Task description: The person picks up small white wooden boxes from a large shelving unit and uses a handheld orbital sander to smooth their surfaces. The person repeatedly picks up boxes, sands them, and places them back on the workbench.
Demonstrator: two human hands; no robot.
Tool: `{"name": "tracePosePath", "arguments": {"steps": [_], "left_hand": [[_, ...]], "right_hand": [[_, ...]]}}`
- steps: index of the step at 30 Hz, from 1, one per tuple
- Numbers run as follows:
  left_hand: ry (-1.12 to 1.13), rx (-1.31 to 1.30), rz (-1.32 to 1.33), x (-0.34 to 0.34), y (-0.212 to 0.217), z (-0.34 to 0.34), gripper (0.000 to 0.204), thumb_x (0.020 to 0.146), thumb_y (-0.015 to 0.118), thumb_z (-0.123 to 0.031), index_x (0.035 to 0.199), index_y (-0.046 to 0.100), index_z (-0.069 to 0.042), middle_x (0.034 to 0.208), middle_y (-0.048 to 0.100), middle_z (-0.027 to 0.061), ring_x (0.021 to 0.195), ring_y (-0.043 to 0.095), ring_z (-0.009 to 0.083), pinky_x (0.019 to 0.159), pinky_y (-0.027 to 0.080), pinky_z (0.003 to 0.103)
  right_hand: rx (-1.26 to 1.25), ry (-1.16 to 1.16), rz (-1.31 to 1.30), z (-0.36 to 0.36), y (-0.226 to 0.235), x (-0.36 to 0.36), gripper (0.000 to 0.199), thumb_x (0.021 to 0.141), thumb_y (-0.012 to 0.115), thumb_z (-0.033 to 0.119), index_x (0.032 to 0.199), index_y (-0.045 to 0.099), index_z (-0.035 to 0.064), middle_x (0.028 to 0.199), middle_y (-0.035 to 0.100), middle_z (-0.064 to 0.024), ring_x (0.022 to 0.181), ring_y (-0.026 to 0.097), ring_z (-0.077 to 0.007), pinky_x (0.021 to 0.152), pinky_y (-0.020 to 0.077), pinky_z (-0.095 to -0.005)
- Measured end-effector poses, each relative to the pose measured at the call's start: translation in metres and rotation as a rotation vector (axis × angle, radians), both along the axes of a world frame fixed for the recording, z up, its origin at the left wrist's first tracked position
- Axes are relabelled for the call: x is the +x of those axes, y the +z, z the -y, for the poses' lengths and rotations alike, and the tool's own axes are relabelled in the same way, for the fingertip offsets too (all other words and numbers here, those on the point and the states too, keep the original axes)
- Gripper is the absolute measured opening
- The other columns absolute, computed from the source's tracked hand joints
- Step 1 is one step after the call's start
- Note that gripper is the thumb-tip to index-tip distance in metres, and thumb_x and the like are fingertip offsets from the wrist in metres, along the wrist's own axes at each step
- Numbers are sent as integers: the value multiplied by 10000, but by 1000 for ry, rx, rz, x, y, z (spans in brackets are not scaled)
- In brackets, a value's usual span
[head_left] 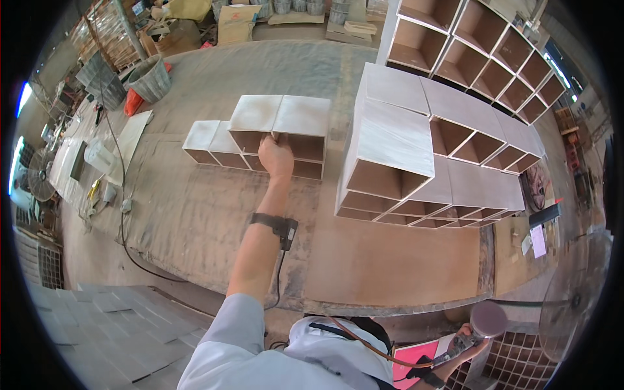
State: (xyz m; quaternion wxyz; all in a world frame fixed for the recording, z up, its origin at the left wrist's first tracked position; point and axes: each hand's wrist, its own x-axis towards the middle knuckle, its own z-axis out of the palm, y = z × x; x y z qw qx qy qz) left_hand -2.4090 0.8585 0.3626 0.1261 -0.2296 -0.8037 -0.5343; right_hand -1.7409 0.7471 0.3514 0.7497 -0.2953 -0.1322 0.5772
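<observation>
My left hand point(276, 156) reaches out over a big dusty work table point(364, 260) and grips the front top edge of a pale plywood open-fronted box point(286, 117). That box sits in a small group of like boxes, with lower ones point(211, 140) to its left. A black strap with a small device point(278, 225) is on that wrist. My right hand point(463, 335) is low at the right, close to my body, shut on a power sander with a round pad point(487, 318); a cable runs from it across my chest.
A large stack of open plywood boxes point(403, 149) stands to the right on the table, with a cubby shelf unit point(481, 45) behind. A grey bucket point(151, 78), a cable point(120, 195) and tools lie at the left. Grey panels point(110, 325) are stacked at lower left; a fan point(572, 305) stands at the right.
</observation>
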Motion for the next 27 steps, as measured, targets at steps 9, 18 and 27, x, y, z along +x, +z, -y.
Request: {"name": "tracePosePath", "arguments": {"steps": [9, 18, 27], "left_hand": [[-111, 22, 89, 5, 12, 2, 434, 859, 714, -124, 1201, 567, 99, 1132, 621, 223, 1074, 580, 309, 955, 442, 407], [-237, 312, 208, 166, 10, 99, 360, 938, 581, -12, 1296, 537, 5, 1198, 593, 100, 1136, 547, 194, 962, 455, 342], [-892, -195, 43, 472, 16, -56, 638, 827, 748, -229, 1371, 496, -10, 1349, 540, 203, 1241, 541, 305, 1025, 448, 403]], "right_hand": [[-126, 39, 151, -4, 12, -21, 593, 908, 502, 568, 1130, 518, 18, 823, 584, -147, 507, 496, -200, 359, 356, -270], [-172, -110, 57, -63, 8, 8, 404, 938, 462, 403, 1080, 532, 31, 864, 588, -107, 609, 576, -214, 471, 492, -319], [-181, 112, 84, -133, 7, 99, 437, 918, 435, 439, 1020, 549, 30, 747, 584, -97, 543, 541, -182, 439, 444, -288]]}}
